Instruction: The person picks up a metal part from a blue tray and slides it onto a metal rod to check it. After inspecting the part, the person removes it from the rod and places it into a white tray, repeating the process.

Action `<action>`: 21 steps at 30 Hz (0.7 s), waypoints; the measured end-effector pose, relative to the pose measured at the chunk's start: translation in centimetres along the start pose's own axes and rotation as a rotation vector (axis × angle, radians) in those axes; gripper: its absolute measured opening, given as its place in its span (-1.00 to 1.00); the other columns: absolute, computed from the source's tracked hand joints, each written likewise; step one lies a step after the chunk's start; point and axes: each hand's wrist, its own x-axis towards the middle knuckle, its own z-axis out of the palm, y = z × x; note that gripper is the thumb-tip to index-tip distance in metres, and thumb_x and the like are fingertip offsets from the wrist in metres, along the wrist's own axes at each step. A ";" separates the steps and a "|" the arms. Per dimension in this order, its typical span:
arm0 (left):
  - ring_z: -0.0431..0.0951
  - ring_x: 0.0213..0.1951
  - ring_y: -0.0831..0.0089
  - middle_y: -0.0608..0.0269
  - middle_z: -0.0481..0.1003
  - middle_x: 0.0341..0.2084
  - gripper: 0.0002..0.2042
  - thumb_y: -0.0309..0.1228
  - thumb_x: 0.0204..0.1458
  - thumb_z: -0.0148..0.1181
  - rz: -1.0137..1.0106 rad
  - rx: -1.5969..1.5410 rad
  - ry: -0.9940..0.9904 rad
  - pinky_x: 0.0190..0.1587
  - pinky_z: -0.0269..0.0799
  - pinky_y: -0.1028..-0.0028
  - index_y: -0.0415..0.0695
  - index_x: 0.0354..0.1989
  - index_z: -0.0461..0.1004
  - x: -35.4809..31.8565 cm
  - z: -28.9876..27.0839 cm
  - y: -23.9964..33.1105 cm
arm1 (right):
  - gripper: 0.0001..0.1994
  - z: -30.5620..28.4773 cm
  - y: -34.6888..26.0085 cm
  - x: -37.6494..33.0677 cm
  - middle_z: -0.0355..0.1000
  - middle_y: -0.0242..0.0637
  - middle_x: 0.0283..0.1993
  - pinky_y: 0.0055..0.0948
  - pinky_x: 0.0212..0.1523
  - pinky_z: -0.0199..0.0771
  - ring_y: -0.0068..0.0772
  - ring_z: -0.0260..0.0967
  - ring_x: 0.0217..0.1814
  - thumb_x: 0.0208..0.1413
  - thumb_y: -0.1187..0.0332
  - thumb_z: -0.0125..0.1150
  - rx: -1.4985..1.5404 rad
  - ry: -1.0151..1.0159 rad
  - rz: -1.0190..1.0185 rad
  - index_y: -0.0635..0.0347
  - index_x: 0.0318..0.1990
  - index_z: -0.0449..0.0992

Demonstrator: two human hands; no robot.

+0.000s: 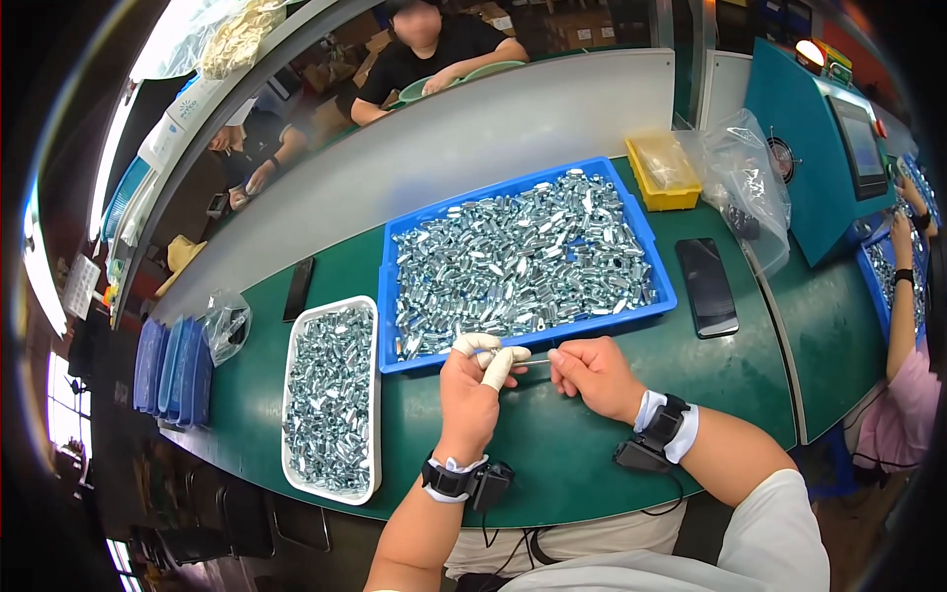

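My left hand (472,390), with white finger cots on thumb and forefinger, pinches a small silver metal part (496,353) just in front of the blue tray (417,357). My right hand (595,373) holds a thin metal pin (535,361) whose tip points left at that part. The blue tray is heaped with several shiny metal parts (523,257). A white tray (290,395) of the same parts (327,395) lies to the left of my left hand. Both wrists wear black bands with small devices.
A black phone (706,286) lies right of the blue tray and another dark phone (298,288) at its left. A yellow bin (663,173), a plastic bag (750,178) and a teal machine (819,148) stand at the right. Stacked blue trays (173,370) lie far left. Other people sit behind the grey partition and at the right.
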 end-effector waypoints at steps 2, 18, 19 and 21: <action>0.59 -0.33 0.39 0.00 0.58 -0.26 -0.90 -0.54 0.19 0.04 0.006 0.005 -0.026 -0.30 0.46 0.54 -0.15 -0.16 0.31 -0.1 0.1 -0.3 | -0.63 0.0 0.2 0.0 0.37 -0.41 -0.63 -0.61 -0.55 0.23 -0.69 0.24 -0.60 0.30 0.27 -0.04 0.031 0.019 -0.017 0.28 -0.54 0.45; 0.59 -0.25 0.35 -0.01 0.57 -0.23 -0.89 -0.53 0.19 0.06 -0.020 -0.174 0.063 -0.19 0.50 0.48 -0.16 -0.13 0.34 0.0 0.0 -0.7 | -0.64 -0.1 0.4 0.0 0.34 -0.42 -0.64 -0.61 -0.50 0.26 -0.68 0.25 -0.57 0.31 0.28 -0.05 0.007 0.037 -0.028 0.29 -0.51 0.45; 0.59 -0.25 0.35 -0.01 0.57 -0.23 -0.89 -0.53 0.19 0.06 -0.020 -0.178 0.068 -0.19 0.50 0.48 -0.16 -0.13 0.34 0.0 0.0 -0.8 | -0.64 0.0 0.5 0.0 0.34 -0.42 -0.64 -0.61 -0.50 0.26 -0.68 0.25 -0.57 0.31 0.28 -0.05 0.005 0.032 -0.026 0.29 -0.51 0.45; 0.59 -0.24 0.35 -0.01 0.57 -0.21 -0.89 -0.53 0.19 0.06 -0.035 -0.200 0.073 -0.17 0.49 0.48 -0.16 -0.14 0.35 0.0 -0.1 -0.9 | -0.65 0.2 0.6 0.0 0.35 -0.42 -0.63 -0.61 -0.48 0.28 -0.68 0.27 -0.56 0.31 0.29 -0.05 0.002 0.054 -0.040 0.30 -0.49 0.46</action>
